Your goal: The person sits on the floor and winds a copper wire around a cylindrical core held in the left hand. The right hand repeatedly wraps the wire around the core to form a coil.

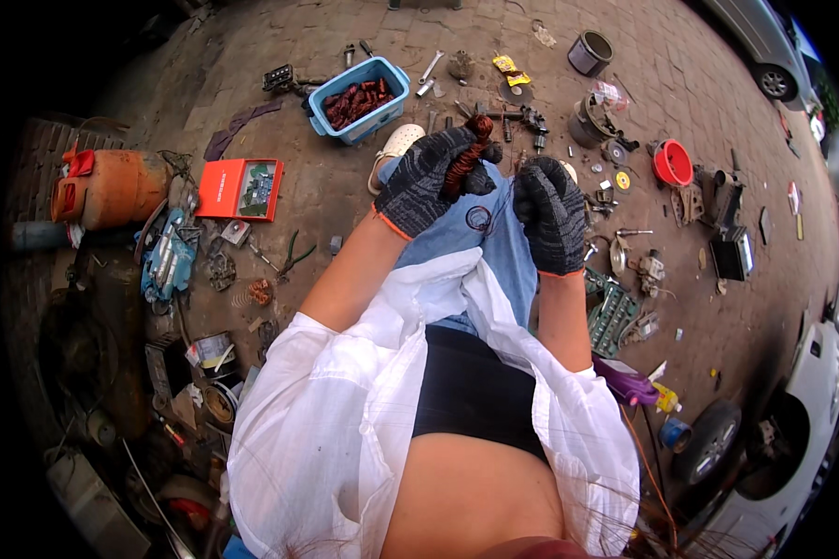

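Note:
My left hand (418,189), in a dark grey knit glove with an orange cuff, is closed around a bundle of reddish-brown copper wire (466,163). The bundle stands upright, its top end poking out above my fingers. To the right, my right hand (552,216), gloved the same way, has its fingers curled in. Whatever they grip, if anything, is hidden. Between the hands a thin dark wire loop (478,219) hangs over my jeans. Beyond my left hand stands a light blue plastic tub (375,123) holding several similar copper bundles (354,101).
An orange gas cylinder (112,189) lies left, near a red box (222,189) with a circuit board. Green-handled pliers (296,252) rest nearby. To the right are a red bowl (672,163), a green socket case (612,317) and scattered metal parts. Cars (764,47) stand along the right side.

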`<state>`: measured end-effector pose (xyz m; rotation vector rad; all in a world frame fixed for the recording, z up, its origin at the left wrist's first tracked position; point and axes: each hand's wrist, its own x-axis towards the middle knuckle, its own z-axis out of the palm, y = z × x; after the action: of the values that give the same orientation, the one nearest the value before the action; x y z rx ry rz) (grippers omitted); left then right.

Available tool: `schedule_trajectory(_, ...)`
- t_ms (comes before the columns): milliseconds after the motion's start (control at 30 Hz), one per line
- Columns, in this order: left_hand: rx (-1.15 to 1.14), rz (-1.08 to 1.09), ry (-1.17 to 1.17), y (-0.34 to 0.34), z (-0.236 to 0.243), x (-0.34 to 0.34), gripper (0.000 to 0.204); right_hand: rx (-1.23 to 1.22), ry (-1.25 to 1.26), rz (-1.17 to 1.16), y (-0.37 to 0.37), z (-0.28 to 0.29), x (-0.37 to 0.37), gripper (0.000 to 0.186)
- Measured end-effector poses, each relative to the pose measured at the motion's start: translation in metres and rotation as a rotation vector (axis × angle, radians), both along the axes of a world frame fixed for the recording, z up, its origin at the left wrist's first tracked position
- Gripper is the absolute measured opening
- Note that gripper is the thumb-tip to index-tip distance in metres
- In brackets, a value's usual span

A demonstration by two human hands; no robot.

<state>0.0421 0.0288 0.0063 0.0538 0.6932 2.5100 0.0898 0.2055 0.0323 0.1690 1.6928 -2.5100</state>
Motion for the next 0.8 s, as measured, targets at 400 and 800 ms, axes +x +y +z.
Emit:
schedule_trajectory(400, -0.038, -0.074, 0.027, 0.000, 0.006, 0.001, 0.038, -0.210, -0.034, 0.007, 0.003, -0.009, -0.001, 0.012)
schedule_trajectory(800, -0.028, -0.066, 0.020, 0.001, 0.004, 0.001, 0.034, -0.236, 0.019, 0.026, 0.004, -0.016, -0.004, 0.014)
